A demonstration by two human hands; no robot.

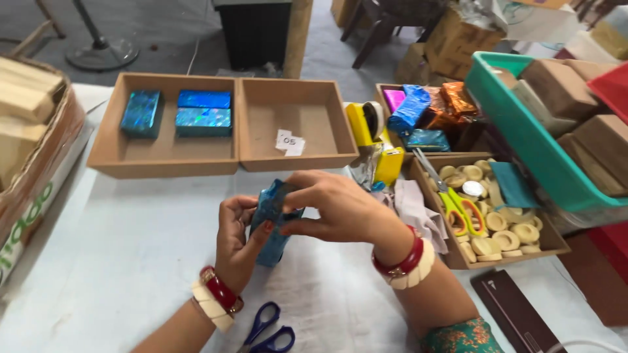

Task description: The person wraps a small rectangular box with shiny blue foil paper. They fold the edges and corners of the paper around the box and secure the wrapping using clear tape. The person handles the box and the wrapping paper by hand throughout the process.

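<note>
Both my hands hold a small block wrapped in shiny blue foil just above the white table. My left hand grips it from the left and below. From the top right, my right hand pinches the foil at the block's upper end. Three finished blue-foil blocks lie in the left compartment of a shallow brown tray behind my hands. Its right compartment holds only a small white paper slip.
Blue-handled scissors lie near the front edge. To the right, a brown box holds round beige discs and yellow-handled scissors. Beyond are coloured foil sheets, a yellow tape dispenser, and a teal crate of brown blocks. A carton stands left.
</note>
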